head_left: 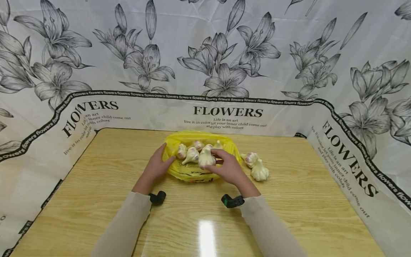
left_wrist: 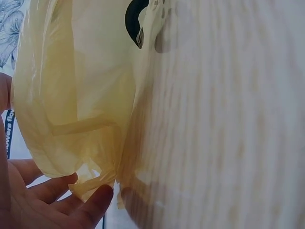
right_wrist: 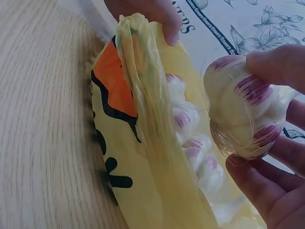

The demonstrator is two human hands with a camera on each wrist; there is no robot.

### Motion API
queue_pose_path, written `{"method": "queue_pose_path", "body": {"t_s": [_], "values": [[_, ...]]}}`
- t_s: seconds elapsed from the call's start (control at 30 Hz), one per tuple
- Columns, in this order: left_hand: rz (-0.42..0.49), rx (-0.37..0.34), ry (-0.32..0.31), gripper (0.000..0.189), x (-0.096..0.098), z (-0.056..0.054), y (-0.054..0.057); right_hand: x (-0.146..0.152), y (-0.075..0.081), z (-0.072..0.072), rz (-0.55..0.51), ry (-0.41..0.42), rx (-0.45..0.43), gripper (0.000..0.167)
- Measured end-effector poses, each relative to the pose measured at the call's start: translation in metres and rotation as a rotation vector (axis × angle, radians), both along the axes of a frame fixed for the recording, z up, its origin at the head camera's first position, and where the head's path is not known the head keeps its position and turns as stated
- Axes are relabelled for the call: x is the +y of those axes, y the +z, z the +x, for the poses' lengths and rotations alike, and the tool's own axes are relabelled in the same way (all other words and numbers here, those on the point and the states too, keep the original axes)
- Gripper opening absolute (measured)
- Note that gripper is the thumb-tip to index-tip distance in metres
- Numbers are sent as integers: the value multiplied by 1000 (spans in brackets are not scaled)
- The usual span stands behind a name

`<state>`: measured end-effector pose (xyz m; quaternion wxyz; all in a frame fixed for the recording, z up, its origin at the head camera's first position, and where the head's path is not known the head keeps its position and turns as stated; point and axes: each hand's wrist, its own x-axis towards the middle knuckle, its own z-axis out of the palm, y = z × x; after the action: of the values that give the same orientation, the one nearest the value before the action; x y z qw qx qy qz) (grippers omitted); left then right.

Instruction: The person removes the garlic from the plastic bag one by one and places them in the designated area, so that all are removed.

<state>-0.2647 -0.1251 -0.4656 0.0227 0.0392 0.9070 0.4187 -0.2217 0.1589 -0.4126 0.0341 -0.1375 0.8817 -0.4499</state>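
Note:
A yellow plastic bag (head_left: 187,175) lies open on the table with several garlic bulbs (head_left: 191,155) inside. My left hand (head_left: 156,165) holds the bag's left side, the thumb at its rim. In the left wrist view, fingers (left_wrist: 97,202) touch the thin yellow plastic. Over the bag's right part, my right hand (head_left: 230,169) grips a garlic bulb (head_left: 206,158) between thumb and fingers. The right wrist view shows purple streaks and roots on this held bulb, apart from those in the bag.
Two more garlic bulbs (head_left: 259,171) lie touching each other on the wooden table (head_left: 179,221), right of the bag. White cloth (head_left: 154,110) printed with flowers and lettering stands around the table's back and sides.

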Motion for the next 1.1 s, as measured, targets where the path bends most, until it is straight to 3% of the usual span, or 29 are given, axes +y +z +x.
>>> {"method": "queue_pose_path", "body": {"t_s": [0.43, 0.7, 1.1], "values": [[-10, -7, 3, 80, 0, -1, -1, 23, 2, 10, -68, -25, 0, 73], [-5, -9, 8, 79, 0, 0, -2, 38, 1, 15, -91, -25, 46, 68], [-2, -12, 10, 78, 0, 1, 0, 59, -1, 21, -49, -46, 67, 68]]}}
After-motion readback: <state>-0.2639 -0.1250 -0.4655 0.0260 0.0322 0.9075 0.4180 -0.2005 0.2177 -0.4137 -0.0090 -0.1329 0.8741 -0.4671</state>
